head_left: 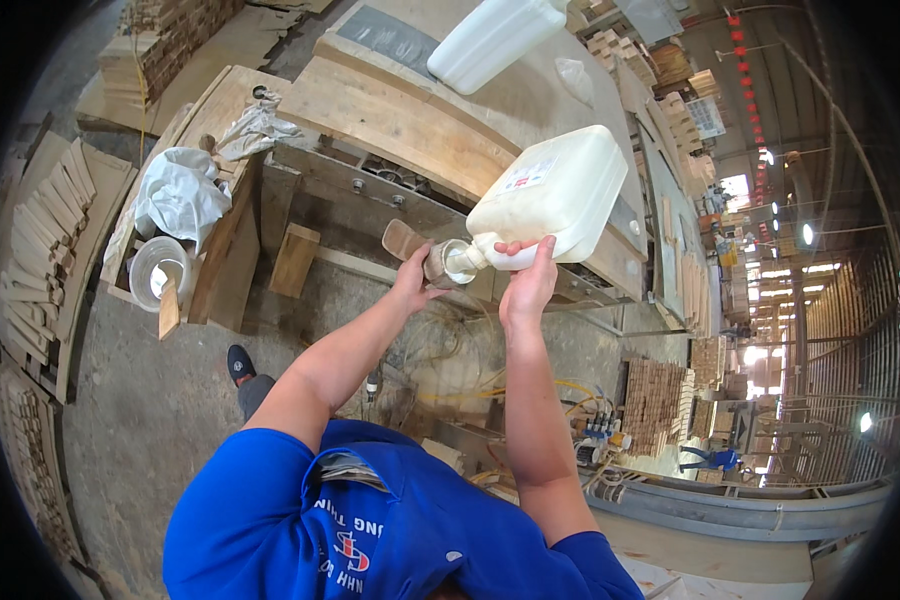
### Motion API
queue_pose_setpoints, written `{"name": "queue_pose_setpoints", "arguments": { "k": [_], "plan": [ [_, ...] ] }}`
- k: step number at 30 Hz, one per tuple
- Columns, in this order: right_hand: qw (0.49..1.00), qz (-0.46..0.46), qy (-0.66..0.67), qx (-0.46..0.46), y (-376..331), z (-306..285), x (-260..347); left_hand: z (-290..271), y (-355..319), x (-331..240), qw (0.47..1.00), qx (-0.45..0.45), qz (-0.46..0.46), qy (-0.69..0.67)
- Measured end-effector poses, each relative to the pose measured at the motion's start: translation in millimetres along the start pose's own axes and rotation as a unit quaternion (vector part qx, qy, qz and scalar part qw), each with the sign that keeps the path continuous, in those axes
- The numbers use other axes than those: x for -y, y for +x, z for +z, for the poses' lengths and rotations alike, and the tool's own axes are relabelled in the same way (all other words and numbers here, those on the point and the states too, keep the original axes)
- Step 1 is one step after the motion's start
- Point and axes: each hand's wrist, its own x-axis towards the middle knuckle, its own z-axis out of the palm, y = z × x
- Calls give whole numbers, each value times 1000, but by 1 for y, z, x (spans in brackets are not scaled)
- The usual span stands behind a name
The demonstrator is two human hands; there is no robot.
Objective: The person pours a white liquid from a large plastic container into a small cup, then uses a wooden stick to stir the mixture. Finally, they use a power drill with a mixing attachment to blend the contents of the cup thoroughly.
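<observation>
My right hand (529,282) grips the handle of a large off-white plastic jerrycan (560,190), tipped so its neck points down to the left. The jerrycan's mouth is at the opening of a small round cup (437,268) with brownish, stained sides. My left hand (415,278) is closed around this cup. White shows inside the cup's rim; whether liquid is flowing cannot be made out. A flat brown piece (402,240) with a rounded end sticks out beside the cup on the far left side; how it is held is unclear.
Another white jerrycan (495,42) rests on the worktable (400,110) beyond my hands. To the left, a wooden box (232,240) bears a white plastic bag (182,192) and a white bucket (158,270) with a wooden stick. Stacked timber (45,240) lines the far left. Hoses (560,390) lie at right.
</observation>
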Motion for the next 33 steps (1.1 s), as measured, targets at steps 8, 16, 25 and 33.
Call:
{"name": "queue_pose_setpoints", "arguments": {
  "k": [8,16,25,33],
  "plan": [
    [1000,10,8,-4,0,5,1,-15,5,1,1000,4,19,-21],
    [1000,10,11,-8,1,4,0,-10,1,3,1000,21,10,3],
    [998,32,43,-22,9,16,9,20,-20,3,996,-28,83,-8],
    [996,-4,71,-47,12,27,5,39,-36,11,970,-123,209,-9]
  ]
}}
